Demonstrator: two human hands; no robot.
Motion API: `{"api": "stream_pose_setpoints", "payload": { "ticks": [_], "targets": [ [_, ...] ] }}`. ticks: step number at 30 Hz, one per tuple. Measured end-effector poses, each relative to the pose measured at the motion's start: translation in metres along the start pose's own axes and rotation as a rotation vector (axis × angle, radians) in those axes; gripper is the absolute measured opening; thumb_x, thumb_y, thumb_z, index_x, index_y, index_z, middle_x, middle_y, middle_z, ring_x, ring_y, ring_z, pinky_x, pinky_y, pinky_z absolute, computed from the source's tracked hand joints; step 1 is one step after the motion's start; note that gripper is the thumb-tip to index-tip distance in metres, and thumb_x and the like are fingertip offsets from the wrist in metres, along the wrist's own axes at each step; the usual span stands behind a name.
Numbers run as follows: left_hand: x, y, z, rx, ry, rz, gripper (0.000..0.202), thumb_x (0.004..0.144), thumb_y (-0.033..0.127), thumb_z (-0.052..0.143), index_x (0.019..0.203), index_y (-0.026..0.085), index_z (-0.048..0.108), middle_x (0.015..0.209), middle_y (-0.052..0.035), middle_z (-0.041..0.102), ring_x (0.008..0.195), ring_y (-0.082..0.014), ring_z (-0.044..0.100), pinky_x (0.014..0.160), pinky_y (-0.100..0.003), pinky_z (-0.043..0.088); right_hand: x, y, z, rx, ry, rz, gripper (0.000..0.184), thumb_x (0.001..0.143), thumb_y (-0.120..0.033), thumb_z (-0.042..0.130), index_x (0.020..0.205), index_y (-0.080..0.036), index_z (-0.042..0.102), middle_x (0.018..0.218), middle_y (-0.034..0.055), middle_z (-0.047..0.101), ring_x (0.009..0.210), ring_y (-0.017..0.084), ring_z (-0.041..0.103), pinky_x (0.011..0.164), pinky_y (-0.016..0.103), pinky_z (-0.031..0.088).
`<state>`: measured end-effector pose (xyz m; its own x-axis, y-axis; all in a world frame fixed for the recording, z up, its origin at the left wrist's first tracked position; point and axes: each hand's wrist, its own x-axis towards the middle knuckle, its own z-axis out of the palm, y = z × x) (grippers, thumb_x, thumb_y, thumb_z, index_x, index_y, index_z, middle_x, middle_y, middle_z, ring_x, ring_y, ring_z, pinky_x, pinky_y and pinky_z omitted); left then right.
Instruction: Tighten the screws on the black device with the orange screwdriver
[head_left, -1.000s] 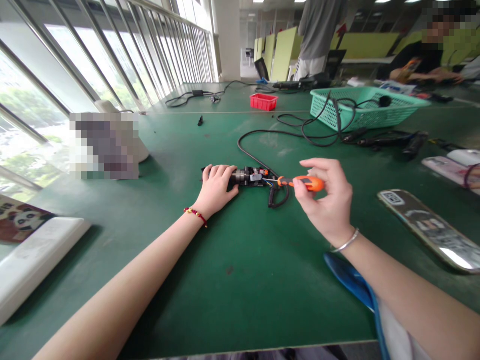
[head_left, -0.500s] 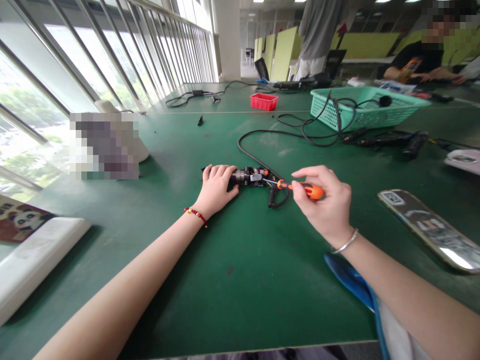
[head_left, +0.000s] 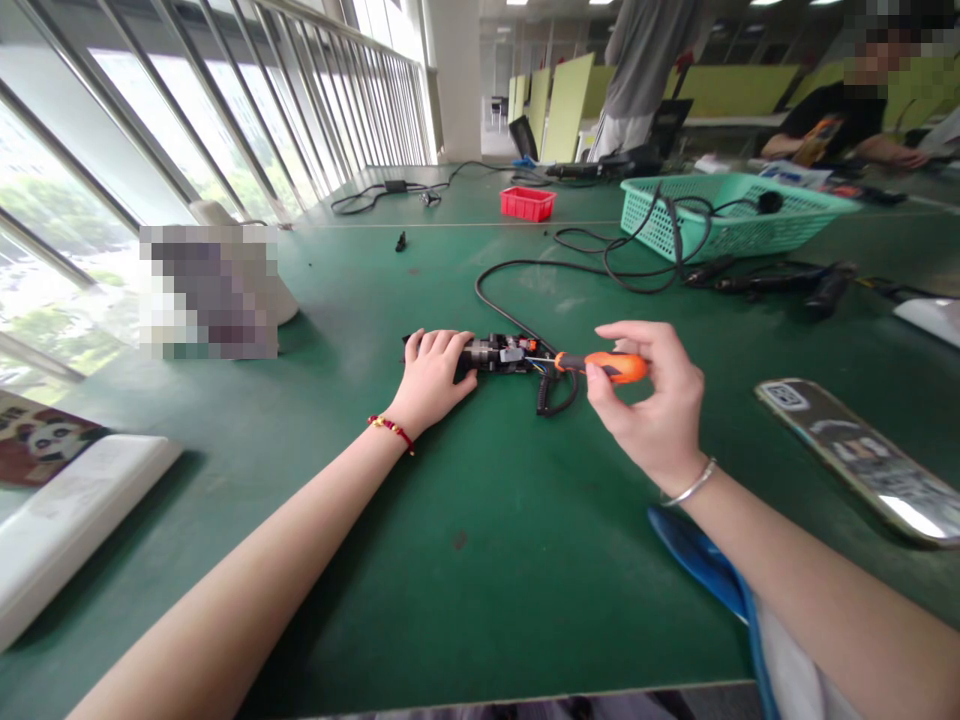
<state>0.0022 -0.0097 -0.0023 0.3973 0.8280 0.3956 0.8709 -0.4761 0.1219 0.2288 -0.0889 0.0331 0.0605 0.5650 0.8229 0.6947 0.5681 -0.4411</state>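
Note:
My left hand [head_left: 439,375] is closed over the black body of an opened corded power tool [head_left: 487,354] lying on the green table. Its bared end shows a grey part, a bit of orange and several thin wires. My right hand [head_left: 656,400] holds an orange and black screwdriver [head_left: 615,367] by its handle, thumb against it and index finger lifted off. The screwdriver's shaft points left into the tool's wired end; where exactly the tip sits is too small to tell. A black power cord [head_left: 517,264] runs from the tool toward the back.
A teal basket [head_left: 795,225] with black cable stands back right, near a small red bin [head_left: 527,205]. A phone [head_left: 862,460] lies right of my right hand; a white box [head_left: 82,520] is at left. Two people are beyond the table.
The screwdriver handle has turned and sits slightly higher, more level. My right index finger has lifted and straightened a little. The left hand and the power tool have stayed put.

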Motion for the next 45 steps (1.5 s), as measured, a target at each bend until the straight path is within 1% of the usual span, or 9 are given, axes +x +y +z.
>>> {"api": "stream_pose_setpoints", "payload": {
  "ticks": [3, 8, 15, 21, 27, 33, 38, 40, 45],
  "targets": [
    [0.0001, 0.0003, -0.0004, 0.001, -0.001, 0.001, 0.040, 0.085, 0.031, 0.046, 0.123, 0.019, 0.050, 0.123, -0.0092, 0.057, 0.120, -0.0265, 0.046, 0.113, -0.047, 0.021, 0.0004, 0.0013, 0.0000, 0.037, 0.014, -0.040, 0.033, 0.073, -0.020, 0.062, 0.106, -0.022, 0.057, 0.096, 0.0054, 0.064, 0.083, 0.020, 0.061, 0.075, 0.036, 0.052],
    [0.0003, -0.0002, -0.0004, -0.001, -0.003, 0.000, 0.040, 0.085, 0.031, 0.046, 0.123, 0.019, 0.049, 0.123, -0.0090, 0.057, 0.120, -0.0265, 0.046, 0.113, -0.047, 0.020, -0.0004, -0.0017, -0.0005, -0.021, -0.038, 0.029, 0.008, 0.077, -0.027, 0.062, 0.084, -0.024, 0.061, 0.064, -0.0014, 0.060, 0.066, 0.017, 0.058, 0.066, 0.032, 0.050],
    [0.0000, -0.0006, 0.0004, -0.004, 0.002, 0.002, 0.041, 0.085, 0.031, 0.047, 0.124, 0.019, 0.049, 0.123, -0.0091, 0.056, 0.120, -0.0266, 0.045, 0.113, -0.047, 0.020, 0.0010, 0.0014, 0.0001, 0.038, 0.023, -0.054, 0.031, 0.074, -0.021, 0.062, 0.105, -0.022, 0.057, 0.098, 0.0059, 0.064, 0.087, 0.020, 0.063, 0.077, 0.036, 0.052],
    [-0.0001, -0.0006, 0.0002, -0.012, 0.002, 0.004, 0.041, 0.085, 0.031, 0.047, 0.124, 0.019, 0.049, 0.122, -0.0093, 0.057, 0.120, -0.0266, 0.046, 0.113, -0.048, 0.020, -0.0015, -0.0025, -0.0005, 0.024, -0.092, 0.052, 0.011, 0.075, -0.027, 0.064, 0.085, -0.023, 0.061, 0.058, -0.0035, 0.058, 0.061, 0.016, 0.059, 0.062, 0.030, 0.050],
    [0.0003, -0.0001, -0.0001, -0.004, -0.004, -0.003, 0.040, 0.085, 0.032, 0.046, 0.124, 0.020, 0.049, 0.123, -0.0086, 0.056, 0.120, -0.0263, 0.046, 0.113, -0.047, 0.019, -0.0005, 0.0016, 0.0015, 0.069, 0.021, -0.080, 0.036, 0.073, -0.020, 0.062, 0.108, -0.022, 0.056, 0.098, 0.0057, 0.064, 0.084, 0.020, 0.063, 0.075, 0.035, 0.053],
    [0.0003, 0.0001, -0.0003, 0.001, -0.006, 0.000, 0.041, 0.085, 0.032, 0.046, 0.124, 0.018, 0.049, 0.123, -0.0090, 0.057, 0.120, -0.0264, 0.046, 0.113, -0.047, 0.019, -0.0016, -0.0018, 0.0007, -0.003, -0.056, -0.001, 0.007, 0.076, -0.025, 0.063, 0.082, -0.023, 0.060, 0.067, -0.0013, 0.064, 0.064, 0.016, 0.060, 0.065, 0.031, 0.052],
    [0.0002, -0.0004, 0.0004, -0.001, -0.001, 0.003, 0.042, 0.085, 0.032, 0.046, 0.124, 0.018, 0.049, 0.122, -0.0092, 0.057, 0.120, -0.0264, 0.046, 0.113, -0.047, 0.019, -0.0003, 0.0009, 0.0012, 0.044, 0.018, -0.084, 0.029, 0.073, -0.020, 0.063, 0.102, -0.022, 0.058, 0.091, 0.0043, 0.065, 0.081, 0.019, 0.062, 0.072, 0.034, 0.052],
    [0.0002, -0.0006, 0.0004, -0.003, -0.001, 0.002, 0.041, 0.085, 0.032, 0.046, 0.124, 0.019, 0.049, 0.122, -0.0090, 0.057, 0.120, -0.0263, 0.046, 0.113, -0.047, 0.020, 0.0001, 0.0014, 0.0010, 0.057, 0.028, -0.099, 0.031, 0.073, -0.019, 0.063, 0.103, -0.022, 0.058, 0.093, 0.0047, 0.064, 0.085, 0.020, 0.062, 0.075, 0.034, 0.052],
    [0.0002, -0.0006, -0.0001, -0.011, -0.001, 0.004, 0.041, 0.085, 0.032, 0.046, 0.124, 0.019, 0.049, 0.122, -0.0094, 0.056, 0.120, -0.0267, 0.045, 0.113, -0.048, 0.020, -0.0020, -0.0013, -0.0001, 0.019, -0.058, 0.053, 0.014, 0.075, -0.026, 0.065, 0.089, -0.023, 0.061, 0.066, -0.0015, 0.061, 0.063, 0.016, 0.059, 0.062, 0.030, 0.050]
  ]
}}
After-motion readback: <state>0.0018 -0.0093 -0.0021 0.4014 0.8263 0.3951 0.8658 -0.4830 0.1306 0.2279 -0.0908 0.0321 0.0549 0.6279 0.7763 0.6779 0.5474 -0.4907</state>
